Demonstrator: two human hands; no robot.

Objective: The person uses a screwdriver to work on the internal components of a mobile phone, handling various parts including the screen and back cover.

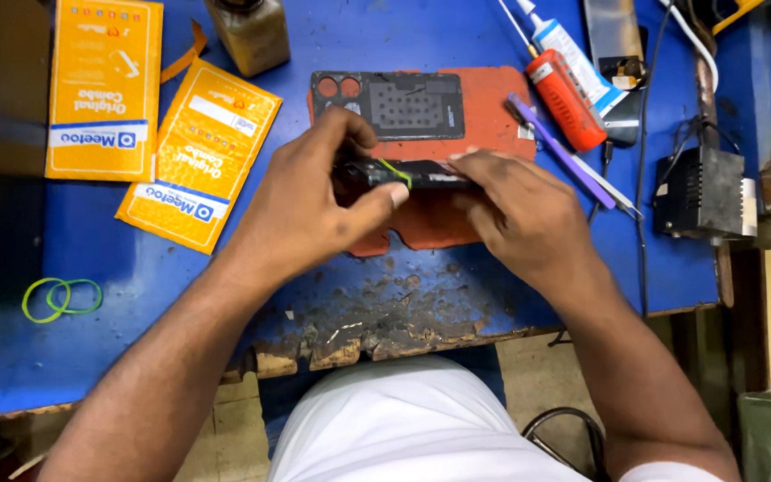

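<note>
A dark phone (417, 174), wrapped by a green rubber band (396, 171), is held edge-up over the red mat (493, 107) on the blue desk (91, 348). The grip of the left hand (310, 210) is closed on the phone's left end, thumb below and fingers above; the grip of the right hand (519, 214) is closed on its right end. Just beyond the phone, a black back cover (390, 105) lies on the mat. Right of the mat, a purple tool (559, 152) and a red tube (566, 100) are seen; far left of it, two orange packets (149, 125) and loose green bands (60, 297).
</note>
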